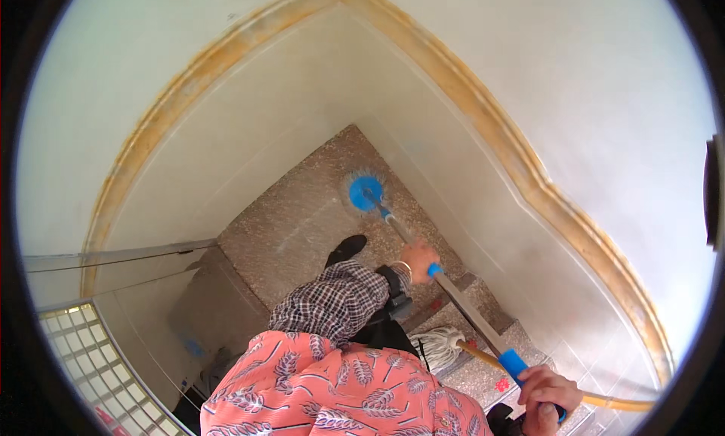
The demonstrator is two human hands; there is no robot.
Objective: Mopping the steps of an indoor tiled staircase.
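A round blue scrub brush head (pixel 366 193) with spread bristles lies on the brown speckled floor near the wall corner. Its long metal pole (pixel 468 311) runs down to the right. My left hand (pixel 419 260) grips the upper pole just above a blue collar, the wrist wearing a pale bangle and a dark band. Around the blue and black handle at the lower end, my right hand (pixel 550 399) is closed. Between my body and the pole rests a string mop (pixel 439 348) with white strands; its yellowish handle passes behind the pole.
Pale walls with a yellow-brown trim (pixel 487 105) meet ahead. At lower left are a reflective panel (pixel 226 283) and a gridded window (pixel 99 359). Speckled steps (pixel 487 300) lie right of the floor. My dark shoe (pixel 348 248) stands near the brush.
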